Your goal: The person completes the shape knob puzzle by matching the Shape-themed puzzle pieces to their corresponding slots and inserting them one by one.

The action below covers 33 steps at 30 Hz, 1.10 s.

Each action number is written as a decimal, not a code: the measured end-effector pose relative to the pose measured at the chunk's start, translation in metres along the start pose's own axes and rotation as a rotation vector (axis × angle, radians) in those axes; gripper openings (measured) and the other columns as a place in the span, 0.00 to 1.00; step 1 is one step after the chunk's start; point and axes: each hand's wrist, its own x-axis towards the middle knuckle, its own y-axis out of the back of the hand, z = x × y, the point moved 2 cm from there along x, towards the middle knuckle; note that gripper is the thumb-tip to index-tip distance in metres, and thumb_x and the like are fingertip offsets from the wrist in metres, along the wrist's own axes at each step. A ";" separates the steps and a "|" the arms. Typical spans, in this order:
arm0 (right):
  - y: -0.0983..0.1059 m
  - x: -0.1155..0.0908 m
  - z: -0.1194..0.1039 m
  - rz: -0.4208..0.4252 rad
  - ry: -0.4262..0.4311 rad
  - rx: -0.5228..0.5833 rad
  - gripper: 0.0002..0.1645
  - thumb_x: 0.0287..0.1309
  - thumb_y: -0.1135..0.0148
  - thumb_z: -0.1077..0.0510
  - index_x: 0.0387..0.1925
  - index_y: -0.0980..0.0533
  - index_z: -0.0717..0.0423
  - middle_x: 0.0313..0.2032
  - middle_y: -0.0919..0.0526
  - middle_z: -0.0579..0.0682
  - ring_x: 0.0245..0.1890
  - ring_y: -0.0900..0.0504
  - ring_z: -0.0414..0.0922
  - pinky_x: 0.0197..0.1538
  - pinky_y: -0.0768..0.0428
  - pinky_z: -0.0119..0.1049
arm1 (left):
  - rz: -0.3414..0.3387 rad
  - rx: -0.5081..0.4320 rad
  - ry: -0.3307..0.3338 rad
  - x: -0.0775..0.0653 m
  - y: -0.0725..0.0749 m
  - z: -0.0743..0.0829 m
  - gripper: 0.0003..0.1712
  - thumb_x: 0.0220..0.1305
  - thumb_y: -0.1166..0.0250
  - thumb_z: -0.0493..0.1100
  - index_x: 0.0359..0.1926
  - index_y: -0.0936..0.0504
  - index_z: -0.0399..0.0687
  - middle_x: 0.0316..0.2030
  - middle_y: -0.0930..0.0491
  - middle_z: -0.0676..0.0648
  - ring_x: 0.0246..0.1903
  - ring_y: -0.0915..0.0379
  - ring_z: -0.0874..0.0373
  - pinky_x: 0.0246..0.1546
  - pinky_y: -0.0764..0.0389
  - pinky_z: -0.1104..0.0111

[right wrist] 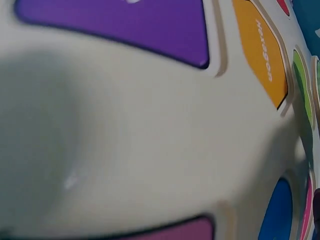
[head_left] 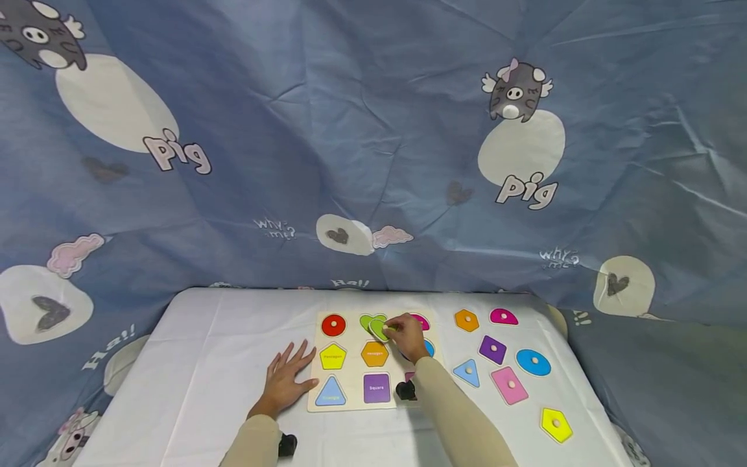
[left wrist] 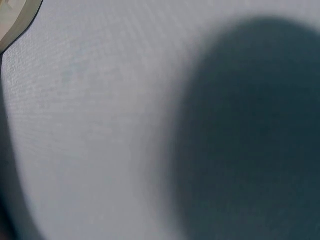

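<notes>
A pale shape puzzle board (head_left: 353, 376) lies on the white table with colored recesses printed on it. Over its top middle, my right hand (head_left: 406, 336) pinches a green heart piece (head_left: 378, 329). That piece is tilted and overlaps the green heart recess (head_left: 366, 320), turned out of line with it. My left hand (head_left: 284, 381) lies spread with fingers extended at the board's left side, thumb at its edge. In the right wrist view the green heart recess (right wrist: 302, 82) shows near the right edge, beyond the orange hexagon recess (right wrist: 260, 55). The left wrist view shows mostly blurred cloth.
Right of the board lie several knobbed pieces, among them an orange hexagon (head_left: 466, 320), a purple square (head_left: 493, 349), a blue oval (head_left: 533, 362), a pink rectangle (head_left: 509, 386) and a yellow pentagon (head_left: 556, 425). Behind the table hangs a blue patterned cloth (head_left: 350, 162).
</notes>
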 end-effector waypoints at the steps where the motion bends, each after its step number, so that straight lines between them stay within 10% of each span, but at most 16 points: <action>1: -0.001 0.002 -0.001 0.000 0.003 -0.003 0.06 0.50 0.29 0.65 0.32 0.15 0.63 0.29 0.20 0.52 0.29 0.27 0.42 0.33 0.25 0.33 | 0.002 -0.002 0.000 0.000 0.000 0.000 0.41 0.53 0.31 0.51 0.68 0.32 0.49 0.72 0.43 0.42 0.73 0.59 0.40 0.69 0.62 0.44; 33: -0.033 0.027 -0.004 -0.041 -0.220 -0.105 0.03 0.52 0.29 0.60 0.31 0.15 0.55 0.31 0.23 0.47 0.37 0.27 0.47 0.54 0.30 0.47 | 0.005 0.005 0.019 -0.001 0.001 0.002 0.41 0.52 0.30 0.51 0.67 0.30 0.50 0.72 0.42 0.44 0.73 0.58 0.42 0.69 0.60 0.45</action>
